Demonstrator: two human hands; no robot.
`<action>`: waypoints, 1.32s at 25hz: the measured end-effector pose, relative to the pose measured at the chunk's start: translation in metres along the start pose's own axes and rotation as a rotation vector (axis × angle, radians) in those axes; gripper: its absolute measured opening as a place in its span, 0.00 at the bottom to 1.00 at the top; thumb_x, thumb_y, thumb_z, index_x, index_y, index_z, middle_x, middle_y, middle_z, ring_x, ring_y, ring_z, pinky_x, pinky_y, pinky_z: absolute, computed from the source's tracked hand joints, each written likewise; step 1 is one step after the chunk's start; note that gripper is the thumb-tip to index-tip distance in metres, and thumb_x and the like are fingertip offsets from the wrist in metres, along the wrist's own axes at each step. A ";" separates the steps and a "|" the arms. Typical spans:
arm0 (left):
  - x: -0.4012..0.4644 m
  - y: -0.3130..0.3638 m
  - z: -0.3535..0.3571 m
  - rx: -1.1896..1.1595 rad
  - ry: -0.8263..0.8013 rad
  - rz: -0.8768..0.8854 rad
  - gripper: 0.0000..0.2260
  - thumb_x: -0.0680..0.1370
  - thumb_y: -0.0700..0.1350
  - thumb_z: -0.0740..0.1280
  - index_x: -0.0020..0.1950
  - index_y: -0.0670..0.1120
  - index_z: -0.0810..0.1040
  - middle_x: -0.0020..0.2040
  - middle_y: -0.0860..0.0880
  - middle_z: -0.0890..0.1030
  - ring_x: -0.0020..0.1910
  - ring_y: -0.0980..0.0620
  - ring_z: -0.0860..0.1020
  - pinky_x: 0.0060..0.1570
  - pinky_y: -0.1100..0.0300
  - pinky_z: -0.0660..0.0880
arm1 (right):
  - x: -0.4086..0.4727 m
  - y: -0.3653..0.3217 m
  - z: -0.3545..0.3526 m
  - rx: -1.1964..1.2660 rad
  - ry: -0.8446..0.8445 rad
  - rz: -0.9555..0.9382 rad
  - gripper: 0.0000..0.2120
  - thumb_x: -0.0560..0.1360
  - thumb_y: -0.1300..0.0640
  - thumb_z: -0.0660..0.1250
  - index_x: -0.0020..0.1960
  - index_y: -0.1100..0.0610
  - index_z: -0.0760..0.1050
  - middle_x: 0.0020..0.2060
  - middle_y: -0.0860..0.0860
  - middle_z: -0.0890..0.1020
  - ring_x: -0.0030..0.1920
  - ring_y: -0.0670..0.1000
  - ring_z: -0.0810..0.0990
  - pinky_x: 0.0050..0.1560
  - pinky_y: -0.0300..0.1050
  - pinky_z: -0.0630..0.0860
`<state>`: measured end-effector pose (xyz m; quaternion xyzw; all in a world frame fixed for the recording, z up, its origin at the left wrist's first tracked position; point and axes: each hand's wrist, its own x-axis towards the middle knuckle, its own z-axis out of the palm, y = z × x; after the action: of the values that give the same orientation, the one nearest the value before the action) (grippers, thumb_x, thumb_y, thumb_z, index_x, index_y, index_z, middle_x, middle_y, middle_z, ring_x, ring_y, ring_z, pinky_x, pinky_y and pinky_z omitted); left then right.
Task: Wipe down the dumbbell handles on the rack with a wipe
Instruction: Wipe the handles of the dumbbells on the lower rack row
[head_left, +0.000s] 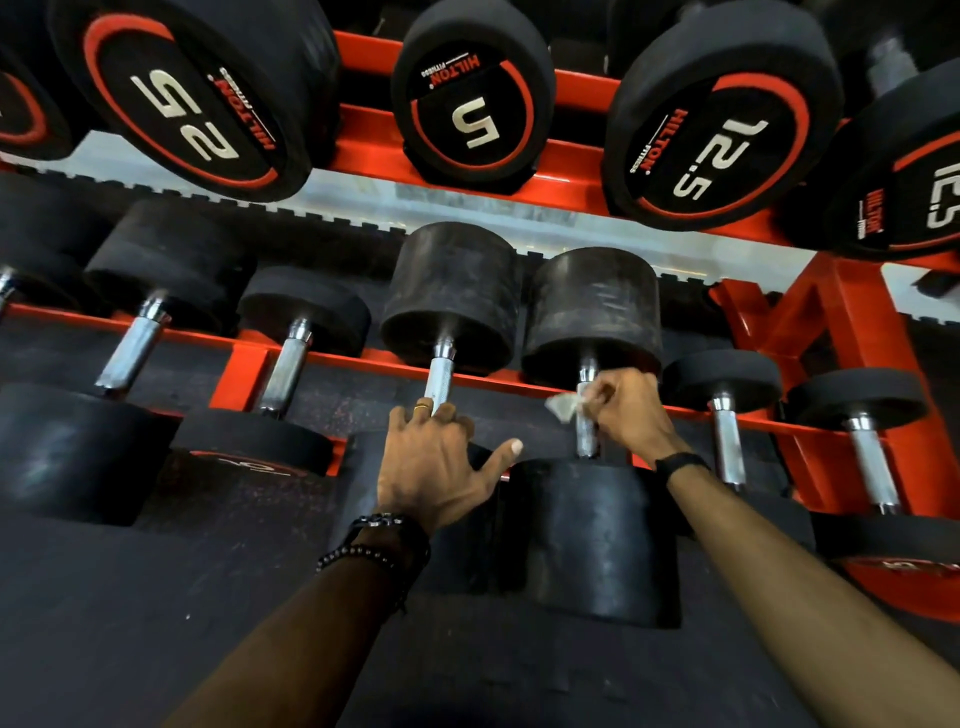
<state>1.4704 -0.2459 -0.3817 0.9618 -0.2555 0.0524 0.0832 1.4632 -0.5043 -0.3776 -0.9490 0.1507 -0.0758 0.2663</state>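
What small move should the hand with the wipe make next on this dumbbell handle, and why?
Probably slide the right hand down the handle toward the near weight head. The wipe sits near the handle's upper end, and bare chrome shows below the fingers, so that stretch looks unwiped. The left hand rests on the neighbouring dumbbell.

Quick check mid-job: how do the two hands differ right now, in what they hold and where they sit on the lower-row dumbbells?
The right hand pinches a white wipe against a chrome handle; the left hand holds nothing.
The right hand's fingers are curled; the left hand is spread, thumb out, fingers resting at the base of the neighbouring handle.
The right wrist wears a black band; the left wears beaded bracelets and a gold ring.
Both reach to the same lower row.
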 end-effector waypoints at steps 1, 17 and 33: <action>0.000 0.000 -0.001 0.002 -0.003 -0.001 0.35 0.75 0.73 0.46 0.47 0.49 0.84 0.47 0.50 0.82 0.53 0.48 0.77 0.55 0.51 0.67 | 0.006 -0.001 0.001 0.053 0.085 0.010 0.13 0.67 0.68 0.74 0.30 0.53 0.77 0.27 0.53 0.79 0.24 0.37 0.73 0.30 0.27 0.66; 0.000 -0.001 -0.002 0.022 -0.042 -0.003 0.35 0.76 0.73 0.46 0.50 0.50 0.83 0.51 0.50 0.81 0.56 0.48 0.75 0.57 0.50 0.67 | -0.023 0.009 0.005 -0.009 -0.104 0.228 0.11 0.67 0.72 0.67 0.32 0.60 0.82 0.30 0.54 0.82 0.27 0.43 0.76 0.30 0.27 0.71; 0.000 0.000 0.001 -0.001 -0.008 -0.021 0.34 0.76 0.73 0.48 0.49 0.49 0.84 0.50 0.49 0.81 0.54 0.48 0.76 0.56 0.50 0.68 | -0.009 0.000 0.013 0.002 0.113 0.250 0.02 0.67 0.67 0.73 0.37 0.62 0.83 0.35 0.56 0.84 0.39 0.54 0.82 0.39 0.37 0.76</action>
<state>1.4706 -0.2466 -0.3824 0.9646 -0.2458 0.0479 0.0830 1.4575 -0.4950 -0.3890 -0.9167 0.2826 -0.0952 0.2658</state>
